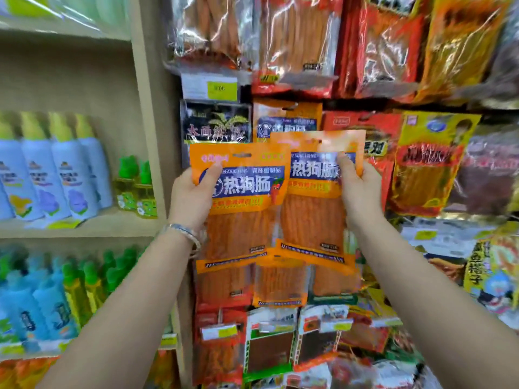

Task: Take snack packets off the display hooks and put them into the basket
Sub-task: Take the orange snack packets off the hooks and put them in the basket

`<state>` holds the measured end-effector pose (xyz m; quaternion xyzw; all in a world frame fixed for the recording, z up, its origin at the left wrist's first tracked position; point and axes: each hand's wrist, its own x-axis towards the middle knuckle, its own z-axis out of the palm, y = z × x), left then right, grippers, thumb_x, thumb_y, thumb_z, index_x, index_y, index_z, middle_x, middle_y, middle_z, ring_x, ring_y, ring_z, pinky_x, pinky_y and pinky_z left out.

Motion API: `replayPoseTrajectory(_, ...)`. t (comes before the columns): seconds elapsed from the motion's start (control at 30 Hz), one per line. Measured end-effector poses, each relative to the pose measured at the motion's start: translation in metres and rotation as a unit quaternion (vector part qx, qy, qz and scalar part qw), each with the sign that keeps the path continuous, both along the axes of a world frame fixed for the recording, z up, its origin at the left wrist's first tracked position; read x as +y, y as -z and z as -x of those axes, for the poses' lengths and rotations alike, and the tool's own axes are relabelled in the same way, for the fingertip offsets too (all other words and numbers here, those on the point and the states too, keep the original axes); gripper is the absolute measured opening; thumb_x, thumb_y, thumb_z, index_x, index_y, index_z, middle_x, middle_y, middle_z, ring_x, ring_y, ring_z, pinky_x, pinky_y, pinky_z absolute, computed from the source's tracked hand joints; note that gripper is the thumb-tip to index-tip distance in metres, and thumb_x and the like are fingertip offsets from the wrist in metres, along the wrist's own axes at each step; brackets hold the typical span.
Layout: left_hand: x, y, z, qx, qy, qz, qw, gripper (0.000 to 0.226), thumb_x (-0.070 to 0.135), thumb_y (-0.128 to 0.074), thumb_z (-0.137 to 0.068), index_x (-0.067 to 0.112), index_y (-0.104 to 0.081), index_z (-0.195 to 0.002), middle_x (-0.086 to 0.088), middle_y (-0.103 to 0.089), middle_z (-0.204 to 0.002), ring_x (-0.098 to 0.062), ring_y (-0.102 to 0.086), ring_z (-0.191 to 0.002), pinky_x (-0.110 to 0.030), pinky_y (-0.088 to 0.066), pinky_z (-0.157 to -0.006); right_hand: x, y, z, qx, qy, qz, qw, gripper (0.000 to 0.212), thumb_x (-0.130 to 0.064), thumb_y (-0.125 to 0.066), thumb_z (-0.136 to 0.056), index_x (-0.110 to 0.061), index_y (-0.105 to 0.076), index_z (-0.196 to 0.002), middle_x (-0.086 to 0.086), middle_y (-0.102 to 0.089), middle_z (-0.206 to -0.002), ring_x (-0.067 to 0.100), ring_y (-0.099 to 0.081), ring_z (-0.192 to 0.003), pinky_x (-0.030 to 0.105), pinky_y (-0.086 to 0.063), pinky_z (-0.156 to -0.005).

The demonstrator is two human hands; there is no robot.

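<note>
Shop display wall (438, 169) of hanging snack packets. Left hand (193, 192) pinching one orange packet (241, 192); right hand (359, 189) pinching second orange packet (311, 220), both raised before display.

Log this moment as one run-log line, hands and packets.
left hand: holds left orange packet | right hand: holds right orange packet | packets: overlapping, before display | basket: not in view

shop, grocery aisle | snack pkts (438, 161) hung in rows | price tags (222, 89) | shelved bottles (67, 175)
</note>
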<state>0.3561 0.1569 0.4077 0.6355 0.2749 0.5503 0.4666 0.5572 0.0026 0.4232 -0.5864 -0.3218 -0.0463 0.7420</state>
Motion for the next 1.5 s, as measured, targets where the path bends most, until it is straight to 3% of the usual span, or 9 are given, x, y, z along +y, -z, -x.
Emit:
replayPoseTrajectory(0.27, 0.029, -0.038, -0.025, -0.036, 0.032, -0.009, 0.999, 0.042, 0.068, -0.064, -0.063, 0.029, -0.063, -0.078, 0.003, -0.07, -0.095, -0.024, -0.067, -0.093, -0.051, -0.051, -0.089, 0.057, -0.052, -0.03, 0.071, -0.054, -0.033, 0.995, 0.048, -0.047, -0.057, -0.086, -0.011, -0.06, -0.117, 0.005, -0.063, -0.121, 0.02, -0.059, -0.113, 0.042, -0.045, -0.1)
replayPoseTrajectory(0.4, 0.034, -0.049, -0.034, -0.046, 0.073, -0.014, 0.996, 0.044, 0.069, -0.065, -0.063, 0.035, -0.067, -0.091, 0.003, -0.072, -0.1, -0.021, -0.068, -0.096, -0.054, -0.051, -0.089, 0.076, -0.065, -0.037, 0.056, -0.065, -0.048, 0.995, 0.019, -0.033, -0.056, -0.092, -0.023, -0.059, -0.076, -0.01, -0.063, -0.07, -0.003, -0.057, -0.059, 0.013, -0.043, -0.056)
replayPoseTrajectory(0.5, 0.038, -0.054, -0.039, -0.051, 0.076, 0.018, 0.996, 0.087, 0.075, -0.065, -0.057, 0.021, -0.057, -0.124, -0.004, -0.062, -0.125, -0.026, -0.06, -0.114, -0.054, -0.047, -0.096, 0.087, -0.068, -0.041, 0.06, -0.062, -0.037, 0.996, 0.024, -0.032, -0.057, -0.09, -0.022, -0.054, -0.068, -0.001, -0.058, -0.072, 0.013, -0.054, -0.066, 0.026, -0.041, -0.064)
replayPoseTrajectory(0.67, 0.05, -0.049, -0.048, -0.048, 0.087, 0.0, 0.995, 0.021, 0.055, -0.065, -0.076, 0.035, -0.066, -0.082, 0.004, -0.075, -0.087, -0.017, -0.072, -0.08, -0.049, -0.057, -0.079, 0.094, -0.061, -0.049, 0.063, -0.072, -0.023, 0.995, 0.015, -0.03, -0.056, -0.087, -0.016, -0.051, -0.082, 0.009, -0.049, -0.077, 0.02, -0.046, -0.07, 0.033, -0.035, -0.065)
replayPoseTrajectory(0.83, 0.057, -0.043, -0.059, -0.046, 0.093, 0.007, 0.995, 0.021, 0.051, -0.065, -0.081, 0.03, -0.063, -0.085, 0.003, -0.075, -0.085, -0.017, -0.072, -0.078, -0.042, -0.058, -0.073, 0.095, -0.053, -0.061, -0.038, 0.026, 0.017, 0.999, 0.019, -0.031, -0.063, -0.089, -0.017, -0.051, -0.083, -0.003, -0.053, -0.075, 0.008, -0.051, -0.061, 0.016, -0.042, -0.055)
replayPoseTrajectory(1.03, 0.046, -0.046, -0.069, -0.027, 0.081, 0.011, 0.996, 0.054, 0.061, -0.064, -0.072, 0.02, -0.061, -0.108, -0.002, -0.072, -0.102, -0.022, -0.069, -0.094, -0.048, -0.054, -0.086, 0.085, -0.031, -0.059, -0.164, 0.124, 0.098, 0.974, 0.058, -0.026, -0.062, -0.089, -0.014, -0.038, -0.141, 0.006, -0.042, -0.132, 0.017, -0.042, -0.12, 0.028, -0.033, -0.103)
replayPoseTrajectory(1.13, 0.039, -0.047, -0.075, -0.016, 0.067, -0.008, 0.998, 0.054, 0.065, -0.061, -0.068, 0.023, -0.063, -0.102, -0.008, -0.069, -0.105, -0.03, -0.065, -0.099, -0.054, -0.05, -0.091, 0.081, -0.022, -0.044, -0.173, 0.042, 0.055, 0.983, 0.017, -0.031, -0.05, -0.096, -0.02, -0.061, -0.103, -0.008, -0.055, -0.1, -0.002, -0.052, -0.095, 0.011, -0.038, -0.079)
replayPoseTrajectory(1.23, 0.033, -0.047, -0.085, 0.002, 0.066, -0.018, 0.998, 0.049, 0.065, -0.058, -0.072, 0.028, -0.062, -0.104, -0.002, -0.068, -0.109, -0.025, -0.063, -0.104, -0.048, -0.049, -0.092, 0.084, -0.023, -0.038, -0.11, -0.058, 0.025, 0.992, 0.044, -0.045, -0.045, -0.096, -0.005, -0.055, -0.08, -0.002, -0.048, -0.075, -0.003, -0.043, -0.059, 0.009, -0.033, -0.053)
replayPoseTrajectory(1.5, 0.029, -0.063, -0.104, 0.0, 0.072, -0.189, 0.979, 0.074, 0.025, -0.066, -0.086, 0.031, -0.023, -0.146, 0.014, -0.039, -0.136, -0.005, -0.042, -0.124, -0.022, -0.033, -0.099, 0.078, -0.047, -0.048, -0.113, -0.034, -0.036, 0.992, 0.033, -0.034, -0.057, -0.093, -0.002, -0.057, -0.085, 0.002, -0.055, -0.079, 0.012, -0.052, -0.075, 0.036, -0.044, -0.069)
